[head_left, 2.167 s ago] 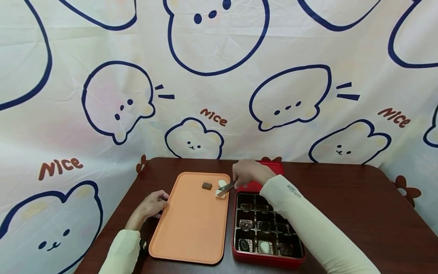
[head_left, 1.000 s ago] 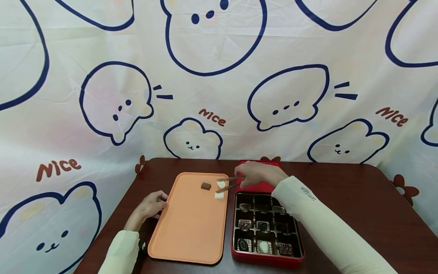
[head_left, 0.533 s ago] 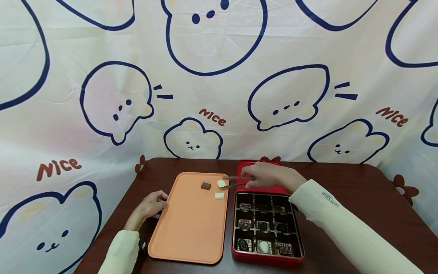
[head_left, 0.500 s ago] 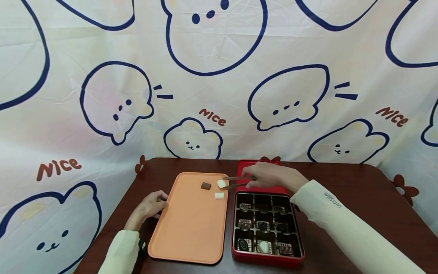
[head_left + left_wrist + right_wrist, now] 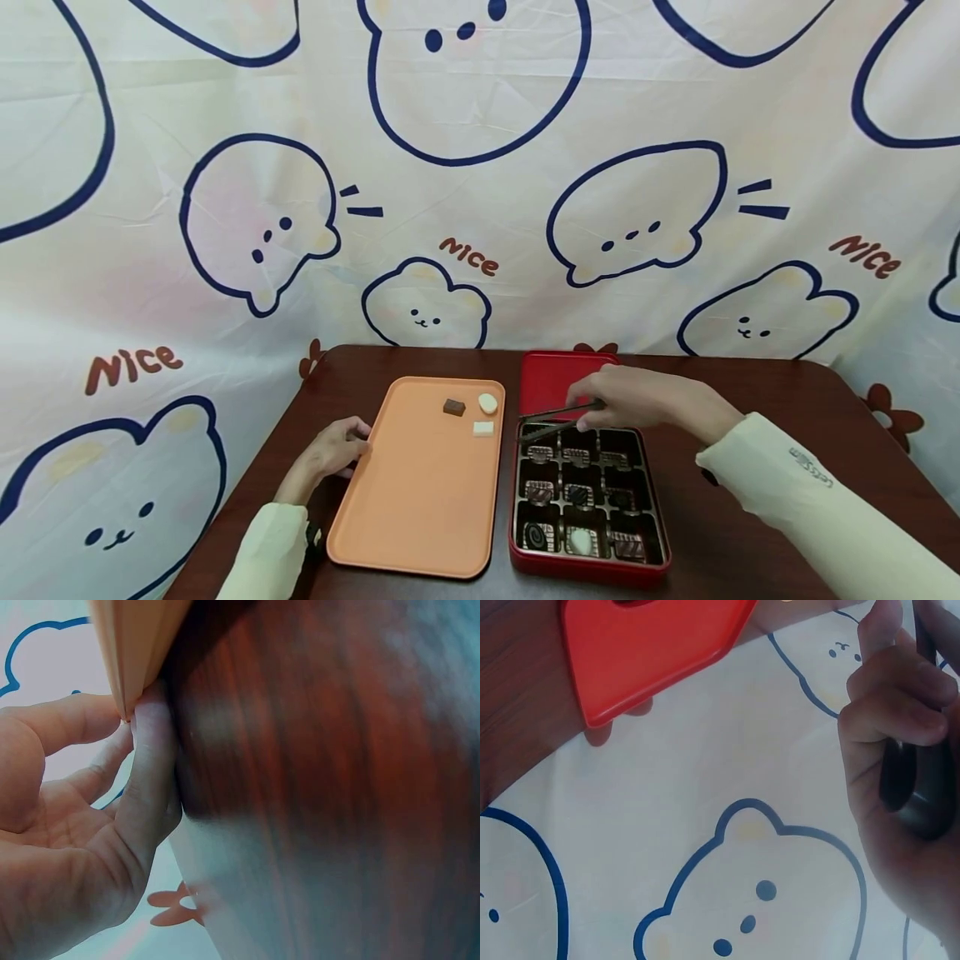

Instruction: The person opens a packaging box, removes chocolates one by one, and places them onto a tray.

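My left hand (image 5: 333, 450) pinches the left rim of an orange tray (image 5: 420, 500); in the left wrist view, its thumb and fingers (image 5: 146, 750) grip the tray's edge. My right hand (image 5: 630, 398) holds dark tongs (image 5: 555, 412), whose arms stand apart with nothing between the tips. They hover over the far left corner of a red box (image 5: 592, 571) with a divided insert. In the right wrist view the tongs' rounded end (image 5: 930, 806) sits in the palm. Near the tray's far right corner lie a brown chocolate (image 5: 453, 407), a white oval chocolate (image 5: 488, 403) and a white rectangular chocolate (image 5: 483, 429).
A red lid (image 5: 558, 375) lies behind the box on the dark wooden table (image 5: 772, 450). Several box compartments hold chocolates, among them a dark swirled piece (image 5: 535, 535) and a white piece (image 5: 580, 540). A printed cloth (image 5: 510, 200) hangs behind the table.
My right hand has drawn the tongs from the white chocolates on the tray, rightward and nearer, over the box. The tongs' arms have spread apart. My left hand has stayed at the tray's edge.
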The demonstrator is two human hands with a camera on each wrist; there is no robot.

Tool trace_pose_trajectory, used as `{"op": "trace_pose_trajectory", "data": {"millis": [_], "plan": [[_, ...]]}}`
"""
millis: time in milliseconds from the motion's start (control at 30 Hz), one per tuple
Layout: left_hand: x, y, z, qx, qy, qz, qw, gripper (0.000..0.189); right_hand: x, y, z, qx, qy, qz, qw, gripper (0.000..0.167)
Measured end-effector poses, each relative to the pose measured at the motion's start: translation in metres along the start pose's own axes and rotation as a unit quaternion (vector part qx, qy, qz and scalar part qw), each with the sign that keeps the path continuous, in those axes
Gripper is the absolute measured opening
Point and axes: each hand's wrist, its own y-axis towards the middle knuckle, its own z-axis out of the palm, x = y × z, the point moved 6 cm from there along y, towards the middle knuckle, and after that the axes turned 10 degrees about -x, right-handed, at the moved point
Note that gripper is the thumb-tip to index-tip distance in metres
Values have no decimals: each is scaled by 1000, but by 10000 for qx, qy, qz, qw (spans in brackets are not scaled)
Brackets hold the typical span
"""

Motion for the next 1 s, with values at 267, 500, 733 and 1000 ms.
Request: {"op": "trace_pose_trajectory", "data": {"millis": [267, 500, 733, 1000], "plan": [[-1, -1, 0, -15, 12, 11, 10000, 17, 10, -20, 8, 276, 399, -21, 9988, 24], [1, -1, 0, -24, 16, 20, 10000, 18, 15, -25, 19, 476, 492, 239, 9974, 18], [0, 0, 1, -54, 40, 11, 10000, 17, 17, -25, 25, 565, 356, 501, 9965, 22], [-1, -1, 0, -58, 55, 39, 10000, 17, 22, -22, 29, 551, -58, 707, 9960, 28]]}}
